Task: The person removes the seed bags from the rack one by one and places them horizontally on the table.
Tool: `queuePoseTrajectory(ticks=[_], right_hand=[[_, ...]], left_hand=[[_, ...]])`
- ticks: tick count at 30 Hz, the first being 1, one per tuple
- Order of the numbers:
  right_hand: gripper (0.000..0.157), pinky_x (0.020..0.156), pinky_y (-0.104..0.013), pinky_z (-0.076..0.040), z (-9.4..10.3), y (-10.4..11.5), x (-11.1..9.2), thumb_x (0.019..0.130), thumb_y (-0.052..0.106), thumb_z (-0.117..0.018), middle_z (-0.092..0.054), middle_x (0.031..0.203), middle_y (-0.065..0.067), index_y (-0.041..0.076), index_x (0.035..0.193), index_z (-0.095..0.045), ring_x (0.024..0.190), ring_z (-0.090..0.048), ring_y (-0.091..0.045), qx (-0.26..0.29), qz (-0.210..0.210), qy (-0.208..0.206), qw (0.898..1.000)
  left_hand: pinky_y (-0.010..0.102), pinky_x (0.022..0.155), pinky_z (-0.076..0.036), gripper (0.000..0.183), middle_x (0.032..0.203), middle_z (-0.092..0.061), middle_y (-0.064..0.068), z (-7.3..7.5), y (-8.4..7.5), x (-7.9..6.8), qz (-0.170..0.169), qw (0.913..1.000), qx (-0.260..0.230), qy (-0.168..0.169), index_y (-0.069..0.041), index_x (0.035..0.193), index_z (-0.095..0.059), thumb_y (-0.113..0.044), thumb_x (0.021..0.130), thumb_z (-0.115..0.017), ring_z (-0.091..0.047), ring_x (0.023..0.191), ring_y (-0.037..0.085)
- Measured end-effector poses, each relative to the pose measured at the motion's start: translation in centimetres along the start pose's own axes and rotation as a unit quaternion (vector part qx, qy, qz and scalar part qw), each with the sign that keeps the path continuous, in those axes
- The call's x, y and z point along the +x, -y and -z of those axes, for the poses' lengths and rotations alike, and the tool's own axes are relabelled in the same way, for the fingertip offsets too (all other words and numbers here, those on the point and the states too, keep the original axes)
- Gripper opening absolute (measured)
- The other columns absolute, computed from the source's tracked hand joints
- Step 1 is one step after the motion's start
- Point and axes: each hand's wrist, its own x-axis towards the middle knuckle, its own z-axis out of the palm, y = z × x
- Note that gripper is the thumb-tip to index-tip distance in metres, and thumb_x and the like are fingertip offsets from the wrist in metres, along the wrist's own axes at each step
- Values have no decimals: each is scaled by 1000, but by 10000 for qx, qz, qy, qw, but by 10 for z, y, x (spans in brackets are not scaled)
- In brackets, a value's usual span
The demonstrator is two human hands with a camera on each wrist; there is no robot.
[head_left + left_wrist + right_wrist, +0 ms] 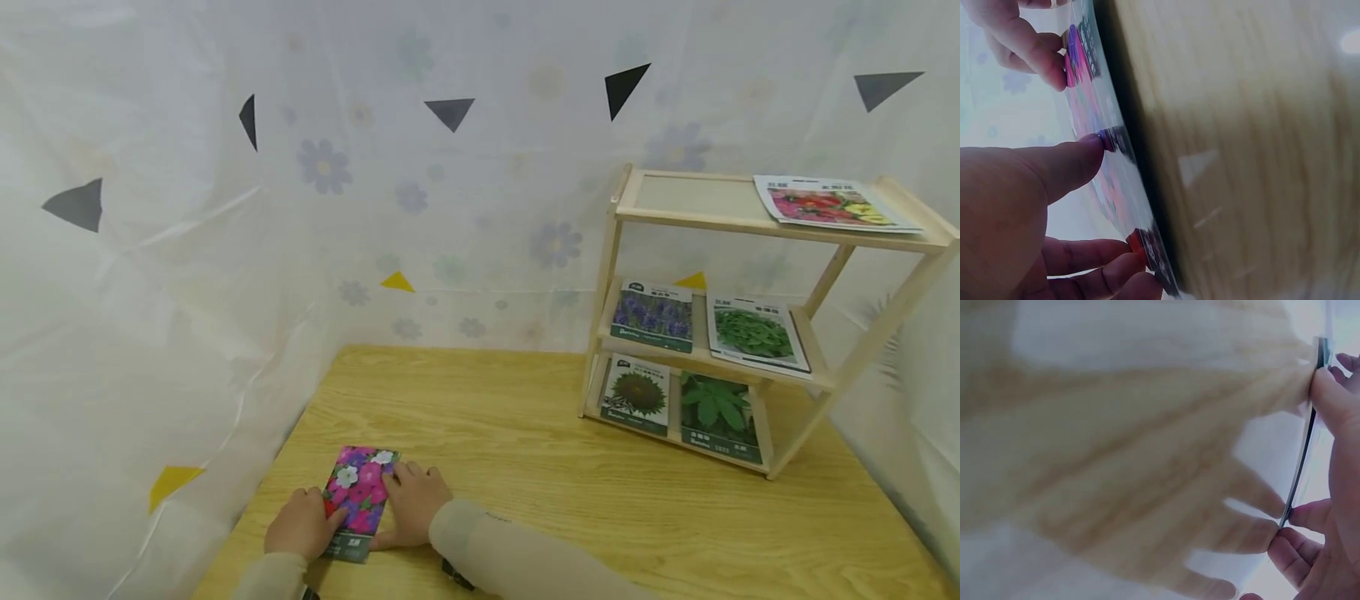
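Note:
A seed packet (366, 496) with pink, purple and white flowers on its face is held low over the wooden table, its dark lower end toward me. My left hand (302, 527) grips its left side, thumb laid over the printed face. In the left wrist view that thumb (1072, 164) presses on the glossy packet (1099, 106), while the other fingers meet its edge. My right hand (414, 510) holds the opposite side, fingertips near the upper right corner and thumb lower down. The right wrist view shows the packet (1302, 456) almost edge-on at my right fingertips.
A wooden three-tier rack (701, 218) stands at the back right of the table (525, 467). Flat seed packets lie on its tiers, among them a red-flower packet (832, 204), a purple-flower packet (652, 315) and a sunflower packet (637, 393). A patterned white curtain (465, 208) hangs behind.

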Motion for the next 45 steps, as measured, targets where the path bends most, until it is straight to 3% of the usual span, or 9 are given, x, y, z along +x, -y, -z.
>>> queuePoseTrajectory(ticks=[6, 13, 20, 29, 36, 41, 45], right_hand=[[107, 87, -39, -42, 0, -3, -1, 58, 91, -27, -38, 132, 6, 26, 141, -35, 118, -37, -12, 83, 38, 39, 10000], [108, 89, -40, -41, 0, -5, -1, 58, 91, -27, -38, 132, 5, 24, 142, -33, 119, -37, -13, 95, 27, 11, 10000], [108, 92, -41, -40, -3, -8, -1, 59, 90, -30, -36, 136, 4, 22, 143, -31, 123, -36, -14, 461, 31, -2, 9989], [97, 92, -40, -42, -1, -20, -9, 67, 84, -38, -40, 135, 2, 19, 140, -37, 120, -41, -15, 1030, 154, -136, 9945], [96, 96, -39, -40, 12, -36, -27, 71, 81, -37, -39, 137, 0, 17, 142, -34, 122, -40, -16, 1150, 135, -233, 9930], [92, 97, -37, -39, 34, -55, -47, 74, 77, -40, -37, 138, -1, 15, 142, -33, 122, -40, -18, 1359, 33, -247, 9904], [96, 97, -39, -38, 50, -75, -67, 74, 79, -35, -36, 139, -3, 13, 143, -31, 122, -41, -20, 1527, -83, -316, 9877]], left_hand=[[49, 61, -49, 56, 82, -53, 18, -1, -1, 0, -2, 10000, 39, 19, 10, 94, -56, -44, 79, -67, -57, 72, 32], [47, 59, -48, 55, 78, -50, 14, 2, -4, 0, 56, 10000, 20, 60, 7, 93, -56, -45, 79, -67, -55, 68, 26], [46, 60, -48, 57, 78, -50, 13, 3, -5, 0, 121, 9999, 6, 31, 8, 96, -56, -45, 79, -67, -54, 67, 24], [48, 60, -48, 58, 82, -51, 14, 8, -11, -1, -73, 9991, -15, -415, 7, 104, -56, -46, 81, -64, -55, 70, 27], [52, 65, -49, 63, 91, -55, 18, 18, -30, -3, -322, 9953, -79, -912, 8, 110, -56, -47, 81, -64, -57, 81, 33], [51, 69, -49, 69, 97, -56, 20, 26, -46, -6, -549, 9909, -140, -1224, 6, 119, -54, -52, 82, -61, -57, 85, 34], [49, 67, -50, 62, 98, -57, 21, 31, -57, -10, -886, 9830, -265, -1588, 6, 117, -56, -44, 81, -65, -58, 84, 34]])
